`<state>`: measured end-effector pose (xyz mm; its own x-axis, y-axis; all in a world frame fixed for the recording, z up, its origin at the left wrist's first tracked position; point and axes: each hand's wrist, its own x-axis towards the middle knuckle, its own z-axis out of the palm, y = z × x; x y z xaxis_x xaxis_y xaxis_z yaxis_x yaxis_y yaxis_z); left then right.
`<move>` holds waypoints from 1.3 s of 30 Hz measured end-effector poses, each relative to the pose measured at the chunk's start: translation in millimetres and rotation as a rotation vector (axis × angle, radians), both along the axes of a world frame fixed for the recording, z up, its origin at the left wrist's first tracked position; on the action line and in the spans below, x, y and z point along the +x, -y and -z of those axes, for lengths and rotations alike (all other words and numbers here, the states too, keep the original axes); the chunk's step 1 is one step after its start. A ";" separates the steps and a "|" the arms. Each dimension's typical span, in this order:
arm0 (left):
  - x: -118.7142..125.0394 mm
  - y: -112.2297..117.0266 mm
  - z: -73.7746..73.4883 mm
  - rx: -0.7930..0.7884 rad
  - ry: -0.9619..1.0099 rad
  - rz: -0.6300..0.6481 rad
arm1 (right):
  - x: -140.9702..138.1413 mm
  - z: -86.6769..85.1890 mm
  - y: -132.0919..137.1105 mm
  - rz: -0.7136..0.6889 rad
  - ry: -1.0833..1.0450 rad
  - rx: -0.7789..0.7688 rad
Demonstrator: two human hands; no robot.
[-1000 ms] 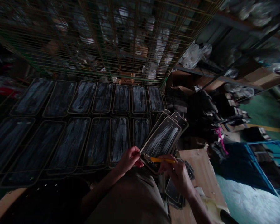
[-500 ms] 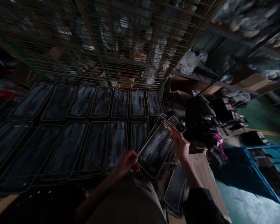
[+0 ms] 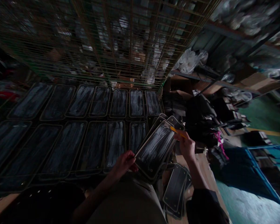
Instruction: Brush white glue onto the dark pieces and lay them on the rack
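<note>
My left hand (image 3: 124, 161) pinches the near left edge of a dark rectangular panel (image 3: 154, 152) with rounded corners and a pale rim. White streaks of a wet-looking coating run along the panel's face. It lies tilted on a stack of similar panels, whose corners show behind it. Closed round the yellow handle of a brush (image 3: 178, 132), my right hand (image 3: 187, 147) is over the panel's upper right corner. The brush tip is near the far end of the white streaks; whether it touches the surface I cannot tell.
Two rows of white-streaked panels (image 3: 73, 149) lie on the left under thin wires. Behind them stands a wire mesh cage (image 3: 102, 40). More plain panels (image 3: 174, 186) rest on cardboard below my right arm. A blue crate (image 3: 240, 168) and black stacked goods (image 3: 200, 109) are at the right.
My right hand has moved slightly right and down with the brush, which now lies flatter. My left hand keeps its hold on the panel's edge.
</note>
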<state>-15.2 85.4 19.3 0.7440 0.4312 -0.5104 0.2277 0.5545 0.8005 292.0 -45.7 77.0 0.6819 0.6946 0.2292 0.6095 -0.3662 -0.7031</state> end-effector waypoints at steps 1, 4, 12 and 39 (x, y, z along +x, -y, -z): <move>-0.1 1.0 -0.7 0.000 -0.001 -0.008 | 0.6 0.6 6.0 0.016 0.012 -0.017; 0.7 2.3 -5.9 0.006 -0.005 -0.010 | -6.4 -3.6 22.7 0.042 0.116 -0.100; 4.9 -0.9 -9.1 -0.019 -0.063 -0.003 | -77.0 -24.5 44.9 -0.165 0.228 -0.267; 3.3 -21.8 -8.3 0.065 -0.026 0.119 | -178.0 -37.6 62.8 0.406 -0.213 -0.052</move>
<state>-11.8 107.2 27.6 0.7788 0.3733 -0.5042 0.3102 0.4695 0.8267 114.0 -108.5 114.6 0.9294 0.3681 0.0266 0.2534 -0.5840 -0.7712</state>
